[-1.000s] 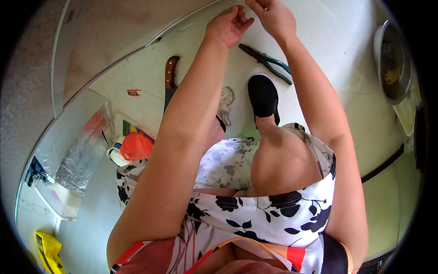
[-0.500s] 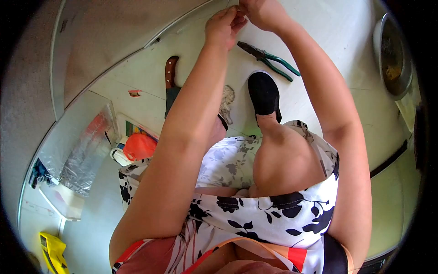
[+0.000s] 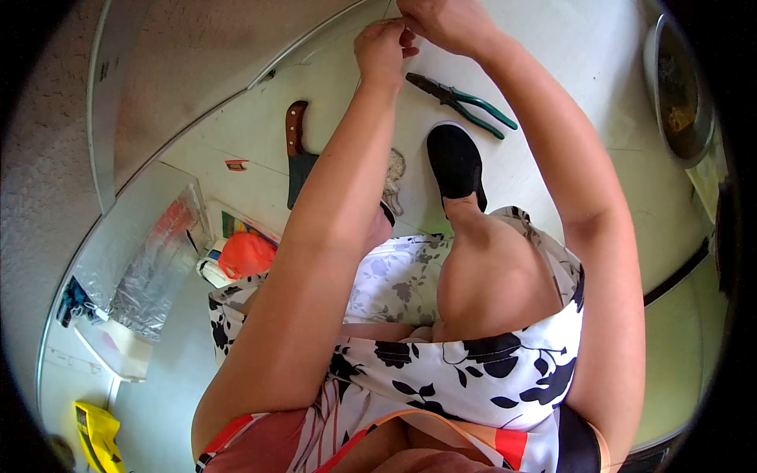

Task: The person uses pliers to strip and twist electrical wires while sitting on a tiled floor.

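Note:
At the top edge of the head view, my left hand [image 3: 381, 54] and my right hand [image 3: 448, 27] meet with fingers closed. A thin line shows beside the fingertips, but what they pinch is too small to make out. Just below them, pliers [image 3: 461, 102] with green handles lie on the floor. To the left rests a cleaver [image 3: 295, 134] with a brown wooden handle, its blade partly hidden behind my left forearm. A pale tangled clump [image 3: 395, 177] lies between that forearm and my black shoe [image 3: 455, 165].
A metal basin [image 3: 658, 87] with dark contents stands at the right. On the left are a red plastic bag [image 3: 246, 255], a clear plastic-wrapped package [image 3: 158, 268], a white container [image 3: 122, 351] and a yellow packet [image 3: 98, 433]. A small red scrap [image 3: 236, 165] lies on the floor.
My right hand has shifted slightly left and stays against my left hand. The view has tilted a little; the pliers and cleaver lie as before.

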A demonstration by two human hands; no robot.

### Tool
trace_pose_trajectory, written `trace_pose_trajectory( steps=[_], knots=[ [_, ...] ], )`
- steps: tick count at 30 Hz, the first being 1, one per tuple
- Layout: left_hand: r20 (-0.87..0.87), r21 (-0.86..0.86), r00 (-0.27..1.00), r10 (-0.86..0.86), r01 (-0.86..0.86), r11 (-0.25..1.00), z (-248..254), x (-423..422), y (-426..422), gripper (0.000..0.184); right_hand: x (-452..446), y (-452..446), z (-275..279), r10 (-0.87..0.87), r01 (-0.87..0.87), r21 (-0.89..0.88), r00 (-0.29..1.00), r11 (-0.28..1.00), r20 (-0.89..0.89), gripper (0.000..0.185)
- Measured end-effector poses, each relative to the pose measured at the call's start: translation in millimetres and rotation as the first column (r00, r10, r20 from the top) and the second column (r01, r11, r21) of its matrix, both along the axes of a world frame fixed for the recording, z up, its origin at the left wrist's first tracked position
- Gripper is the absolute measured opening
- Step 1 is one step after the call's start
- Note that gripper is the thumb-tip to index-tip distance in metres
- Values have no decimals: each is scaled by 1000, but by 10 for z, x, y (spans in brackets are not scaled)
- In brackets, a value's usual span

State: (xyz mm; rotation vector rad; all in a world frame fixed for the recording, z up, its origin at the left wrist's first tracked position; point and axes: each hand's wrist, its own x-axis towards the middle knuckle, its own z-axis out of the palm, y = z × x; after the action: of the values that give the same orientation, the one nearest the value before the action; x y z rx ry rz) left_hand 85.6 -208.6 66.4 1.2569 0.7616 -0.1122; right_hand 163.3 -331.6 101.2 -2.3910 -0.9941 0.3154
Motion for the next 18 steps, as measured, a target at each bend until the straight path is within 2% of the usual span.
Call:
trace_pose_trajectory(
  steps=[4,7,10,12,13,16,18],
  knots=[
    [-128,183,992,-22,45,982,46,12,-77,17,41,38,-140,34,-40,63,995,997,93,14],
    [-41,452,999,-27,42,891,-57,-20,-172,17,39,51,-188,29,-36,35,981,999,192,14],
    [-95,689,981,-170,188,700,-77,31,-31,17,31,56,-233,20,-41,102,981,994,194,14],
    [-153,815,954,-256,269,514,22,122,60,18,42,31,-196,3,-48,199,975,979,221,13],
    [-191,859,936,-294,305,412,57,160,93,19,43,39,-190,0,-37,178,980,983,199,13],
    [-250,830,916,-313,369,418,192,197,107,28,21,36,-153,-36,15,133,987,991,157,12],
    [-367,816,862,-351,479,324,214,253,136,28,-37,55,-161,-92,70,138,983,988,160,12]
  ],
)
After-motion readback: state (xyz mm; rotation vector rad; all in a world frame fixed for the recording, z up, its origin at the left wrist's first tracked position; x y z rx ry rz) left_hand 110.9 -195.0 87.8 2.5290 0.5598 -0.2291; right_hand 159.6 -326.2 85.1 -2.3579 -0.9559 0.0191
